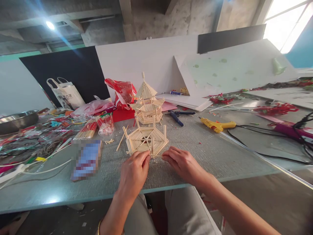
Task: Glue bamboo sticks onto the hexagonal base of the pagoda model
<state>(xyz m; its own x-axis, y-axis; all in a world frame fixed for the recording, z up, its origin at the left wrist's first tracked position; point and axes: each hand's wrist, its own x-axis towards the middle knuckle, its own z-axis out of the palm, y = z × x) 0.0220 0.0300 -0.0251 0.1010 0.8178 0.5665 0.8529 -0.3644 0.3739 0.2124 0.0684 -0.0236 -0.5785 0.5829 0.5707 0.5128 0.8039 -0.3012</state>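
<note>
A six-sided platform of thin wooden sticks [137, 138], with short upright posts at its corners, lies on the table in front of me. Along its near edge runs a thin wooden stick [156, 156]. My left hand [135, 169] pinches this stick's left part, and my right hand [179, 160] pinches its right end. Both sets of fingers are closed close to the platform's front corner; whether the stick touches the platform I cannot tell. Just behind stands a tiered stick pagoda [148, 106] with a pointed roof.
A yellow hot glue gun [217, 124] with a black cable lies to the right. Blue-handled pliers [176, 117] rest behind the platform. On the left are bundled sticks [85, 129], a blurred blue object [86, 160], a white cable and a metal bowl [18, 121].
</note>
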